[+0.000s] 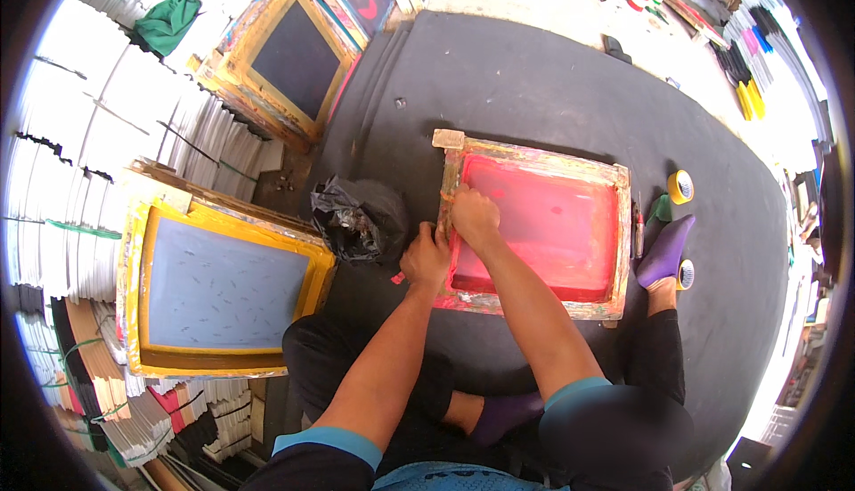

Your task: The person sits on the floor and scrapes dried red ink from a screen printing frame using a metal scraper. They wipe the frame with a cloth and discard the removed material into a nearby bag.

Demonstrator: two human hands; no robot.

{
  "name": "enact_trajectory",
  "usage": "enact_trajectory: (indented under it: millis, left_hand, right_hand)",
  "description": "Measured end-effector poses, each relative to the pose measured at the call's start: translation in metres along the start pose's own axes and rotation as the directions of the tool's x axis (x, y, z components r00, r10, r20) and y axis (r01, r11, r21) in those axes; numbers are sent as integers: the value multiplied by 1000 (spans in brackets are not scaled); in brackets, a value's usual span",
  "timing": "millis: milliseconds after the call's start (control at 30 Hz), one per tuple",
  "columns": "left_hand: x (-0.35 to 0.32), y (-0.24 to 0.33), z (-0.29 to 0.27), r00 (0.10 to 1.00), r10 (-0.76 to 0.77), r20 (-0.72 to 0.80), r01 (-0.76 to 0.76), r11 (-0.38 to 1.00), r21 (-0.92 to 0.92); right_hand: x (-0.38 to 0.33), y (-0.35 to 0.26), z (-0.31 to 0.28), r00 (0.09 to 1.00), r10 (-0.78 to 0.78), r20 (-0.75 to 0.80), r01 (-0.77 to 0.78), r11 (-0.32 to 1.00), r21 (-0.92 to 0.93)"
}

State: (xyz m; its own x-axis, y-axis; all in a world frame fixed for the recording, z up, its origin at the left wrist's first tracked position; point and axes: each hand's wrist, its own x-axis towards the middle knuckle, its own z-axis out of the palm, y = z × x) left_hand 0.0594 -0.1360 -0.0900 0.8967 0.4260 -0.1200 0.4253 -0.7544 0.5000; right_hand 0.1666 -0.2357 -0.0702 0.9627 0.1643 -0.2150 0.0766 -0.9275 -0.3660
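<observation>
Your left hand (426,259), right hand (476,215): close together; at red screen's (557,228) nine o'clock edge; perhaps steadying it (can't tell your grip)

L grip (426,259) + R grip (476,215) prob. on wood frame (552,158), L side, nr blk bag (378,210)

middle frame (570,233): translucent pink-red mesh, deeper red at the near edge; wooden rim blotched red and pale.
near-left frame (223,277): yellow rim, blue-grey mesh scattered with small dark marks.
far-left frame (298,59): yellow-stained rim, dark grey panel.
bag (372,215), left: black.
mat (517,63): dark grey.
sock (665,252), right: purple.
tape roll (680,187), right: yellow.
cloth (167,22), far left: green.
</observation>
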Motion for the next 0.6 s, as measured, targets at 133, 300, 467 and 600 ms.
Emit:
enact_trajectory:
  millis: [133, 300, 467, 600]
  left_hand:
    - [-3, -1, -2, 1000, 18, -1, -18, 1000, -23]
    - [-4, -2, 1, 1000, 15, -8, -16, 1000, -24]
    - [-3, 0, 1, 1000, 0, -3, 0, 999, -42]
    - [-7, -14, 5, 1000, 3, -20, -5, 996, -89]
  right_hand:
    - [-6, -4, -4, 1000, 21, 15, -22, 999, 45]
    - [-28, -13, -13, 998, 41, 40, -47, 988, 148]
    - [-102, 13, 18, 996, -20, -90, 38, 978, 206]
    - [-103, 21, 13, 989, 86, -123, -53, 967, 248]
